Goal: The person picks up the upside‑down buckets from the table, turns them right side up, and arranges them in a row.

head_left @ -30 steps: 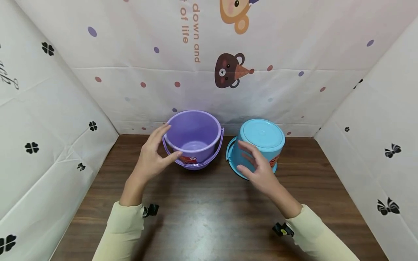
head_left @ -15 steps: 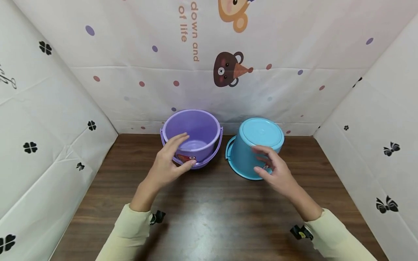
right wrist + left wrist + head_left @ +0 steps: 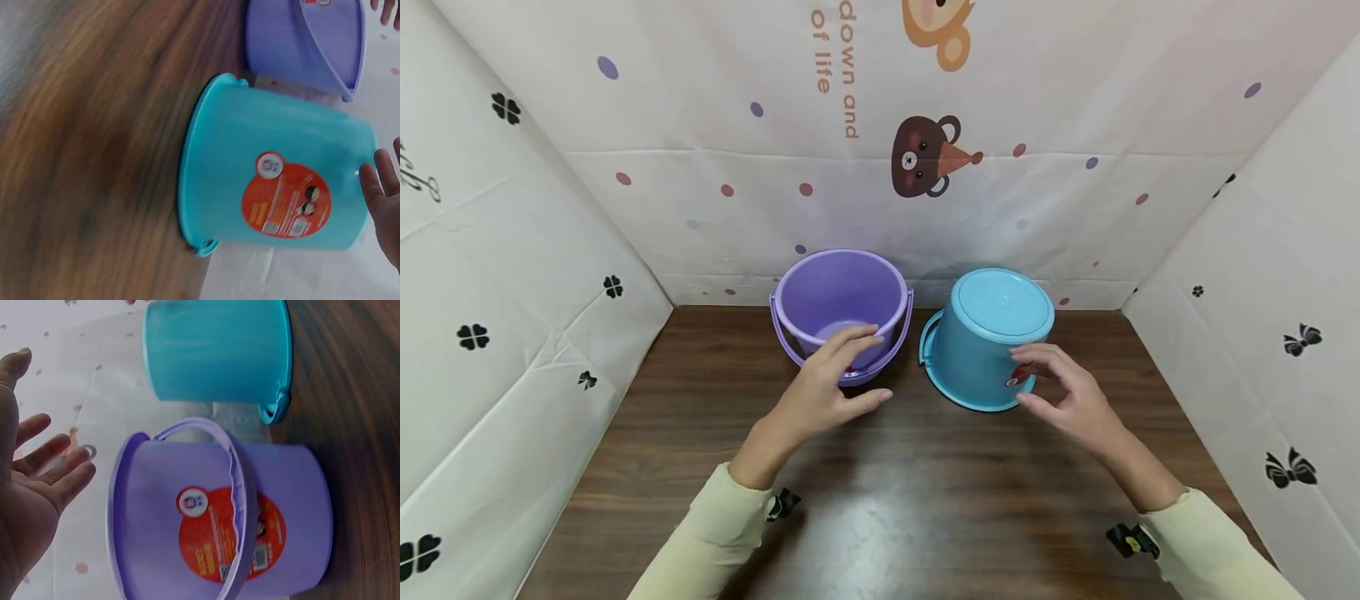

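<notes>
I have the purple bucket (image 3: 842, 287) upright on the wooden table (image 3: 865, 525) near the back sheet (image 3: 715, 250), its handle (image 3: 248, 506) hanging down across the front. The blue bucket (image 3: 981, 354) stands upside down just beside it, on the right. My left hand (image 3: 823, 390) is raised before the purple bucket, palm turned inward, fingers gently bent, thumb well apart, with nothing in its hold; the left wrist view shows it clear of the rim. My right hand (image 3: 1075, 396) is at the blue bucket's right front, fingers softly curved, thumb spread away, also gripping nothing; whether a fingertip touches the bucket I cannot tell.

From the head, my left fingers cover most of the purple bucket's red sticker (image 3: 209, 531); its small print is blurred. Each wrist view cuts off part of its own hand. Both pale sleeves (image 3: 707, 533) run out at the bottom edge.
</notes>
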The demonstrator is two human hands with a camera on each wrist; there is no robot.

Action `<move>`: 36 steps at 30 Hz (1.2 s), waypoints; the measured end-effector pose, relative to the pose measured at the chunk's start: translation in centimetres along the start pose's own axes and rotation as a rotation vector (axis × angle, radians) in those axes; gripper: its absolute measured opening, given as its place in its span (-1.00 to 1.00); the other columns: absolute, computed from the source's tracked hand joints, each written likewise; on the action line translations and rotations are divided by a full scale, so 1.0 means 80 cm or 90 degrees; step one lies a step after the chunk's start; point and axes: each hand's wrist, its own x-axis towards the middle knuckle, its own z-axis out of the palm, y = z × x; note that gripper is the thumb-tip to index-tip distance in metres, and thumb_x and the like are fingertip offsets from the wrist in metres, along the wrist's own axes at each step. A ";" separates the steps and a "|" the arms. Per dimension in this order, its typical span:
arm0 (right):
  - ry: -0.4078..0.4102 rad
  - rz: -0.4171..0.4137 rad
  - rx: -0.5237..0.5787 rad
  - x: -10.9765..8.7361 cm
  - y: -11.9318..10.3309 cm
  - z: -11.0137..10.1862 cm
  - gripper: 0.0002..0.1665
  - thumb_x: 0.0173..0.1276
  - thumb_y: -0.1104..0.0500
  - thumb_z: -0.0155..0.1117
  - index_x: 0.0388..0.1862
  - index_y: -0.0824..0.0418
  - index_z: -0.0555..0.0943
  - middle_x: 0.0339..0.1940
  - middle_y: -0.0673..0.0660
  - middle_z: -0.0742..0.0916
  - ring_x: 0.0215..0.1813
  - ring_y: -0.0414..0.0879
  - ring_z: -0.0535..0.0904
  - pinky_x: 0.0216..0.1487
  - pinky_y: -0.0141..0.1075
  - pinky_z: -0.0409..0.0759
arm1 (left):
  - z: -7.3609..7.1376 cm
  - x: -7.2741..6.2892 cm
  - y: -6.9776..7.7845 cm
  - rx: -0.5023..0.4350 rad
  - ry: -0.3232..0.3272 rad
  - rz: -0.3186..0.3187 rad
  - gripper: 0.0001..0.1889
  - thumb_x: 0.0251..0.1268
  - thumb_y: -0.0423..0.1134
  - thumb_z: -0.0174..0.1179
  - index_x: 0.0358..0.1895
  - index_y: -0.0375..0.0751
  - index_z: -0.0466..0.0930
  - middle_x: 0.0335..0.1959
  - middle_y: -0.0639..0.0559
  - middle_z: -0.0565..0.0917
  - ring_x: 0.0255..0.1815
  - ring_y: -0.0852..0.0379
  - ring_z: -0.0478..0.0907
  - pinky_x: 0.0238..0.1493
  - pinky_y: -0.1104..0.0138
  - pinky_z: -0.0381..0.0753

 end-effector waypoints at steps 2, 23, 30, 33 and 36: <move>0.001 0.006 -0.008 -0.005 0.004 -0.004 -0.32 0.11 0.56 0.47 0.25 0.33 0.58 0.24 0.21 0.65 0.26 -0.36 0.55 0.24 -0.59 0.51 | 0.006 0.002 0.002 -0.003 -0.012 0.007 -0.32 0.10 -0.12 0.58 0.30 -0.26 0.56 0.32 -0.19 0.57 0.37 -0.08 0.53 0.38 0.17 0.54; 0.018 0.112 -0.126 -0.048 0.073 -0.016 -0.56 0.26 0.32 0.53 0.08 0.00 0.68 0.26 0.16 0.65 0.34 -0.17 0.51 0.26 -0.72 0.33 | 0.097 -0.003 -0.017 0.015 -0.166 -0.043 -0.33 0.13 0.05 0.55 0.28 -0.16 0.59 0.33 -0.06 0.54 0.38 0.02 0.51 0.43 0.19 0.51; -0.021 0.174 -0.188 -0.055 0.096 -0.022 -0.58 0.32 0.10 0.54 0.14 0.08 0.68 0.34 0.13 0.60 0.36 0.10 0.51 0.32 -0.25 0.54 | 0.125 -0.007 -0.036 0.041 -0.179 -0.062 -0.36 0.11 0.06 0.57 0.22 -0.15 0.64 0.30 -0.06 0.56 0.36 0.03 0.52 0.42 0.23 0.50; -0.043 0.177 -0.204 -0.055 0.107 -0.025 -0.54 0.33 0.05 0.53 0.16 0.16 0.67 0.36 0.16 0.59 0.39 0.20 0.50 0.27 0.24 0.53 | 0.134 -0.006 -0.043 0.047 -0.188 -0.070 -0.36 0.08 0.06 0.58 0.19 -0.19 0.66 0.29 -0.10 0.57 0.35 -0.01 0.52 0.41 0.18 0.51; -0.061 0.178 -0.217 -0.055 0.118 -0.026 -0.51 0.32 0.01 0.53 0.15 0.21 0.67 0.36 0.19 0.58 0.40 0.26 0.47 0.27 0.38 0.47 | 0.141 -0.004 -0.051 0.046 -0.197 -0.077 -0.36 0.08 0.05 0.58 0.17 -0.23 0.67 0.28 -0.18 0.57 0.35 -0.07 0.52 0.41 0.13 0.51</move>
